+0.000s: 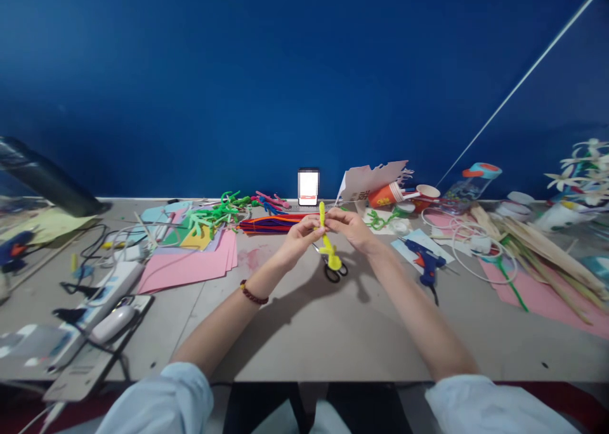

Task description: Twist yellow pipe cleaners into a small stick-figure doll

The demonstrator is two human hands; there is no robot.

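Observation:
Both my hands meet over the middle of the grey table (304, 332), pinching a yellow pipe cleaner (327, 243) that is twisted into a small figure and hangs down between them. My left hand (302, 231) grips it from the left, fingers closed, a dark bead bracelet (253, 293) on the wrist. From the right, my right hand (349, 224) holds its upper part with closed fingers. Black-handled scissors (333, 270) lie on the table just under the figure.
A phone (308, 187) stands lit against the blue wall. Pink paper sheets (190, 263), green pipe-cleaner figures (214, 213) and a bundle of orange and purple pipe cleaners (271, 223) lie left. A blue glue gun (425, 263), paper cups (387, 195), white wire rings and dried leaves lie right. Cables and a power strip (109, 288) sit far left.

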